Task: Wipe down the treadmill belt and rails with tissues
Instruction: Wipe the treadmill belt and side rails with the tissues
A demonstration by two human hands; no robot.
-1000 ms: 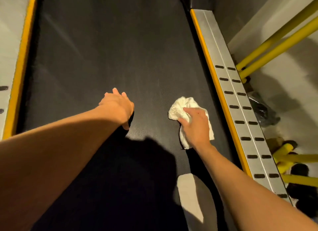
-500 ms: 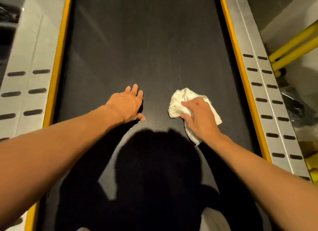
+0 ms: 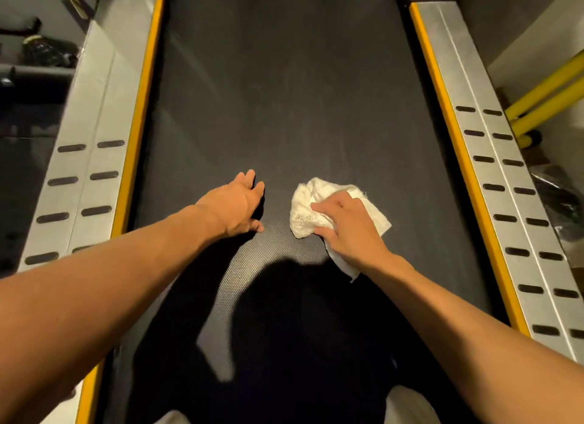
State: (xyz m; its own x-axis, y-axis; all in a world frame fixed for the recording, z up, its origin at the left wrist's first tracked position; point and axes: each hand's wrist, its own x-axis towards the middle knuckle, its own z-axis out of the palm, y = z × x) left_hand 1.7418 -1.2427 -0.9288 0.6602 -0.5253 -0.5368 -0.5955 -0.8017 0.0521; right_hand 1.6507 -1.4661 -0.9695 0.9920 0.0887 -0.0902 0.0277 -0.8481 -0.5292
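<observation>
tissue wad [image 3: 303,211]: soft, light, likely tear-prone on textured belt [image 3: 284,91] | right hand [image 3: 347,230]: grasping it from above, bunched | left hand [image 3: 235,207]: released, flat on belt

The black rubbery treadmill belt [image 3: 284,107] looks matt and finely textured. The slotted silver rails [image 3: 493,170] look like brushed metal. The crumpled white tissue [image 3: 303,211] looks soft.
</observation>
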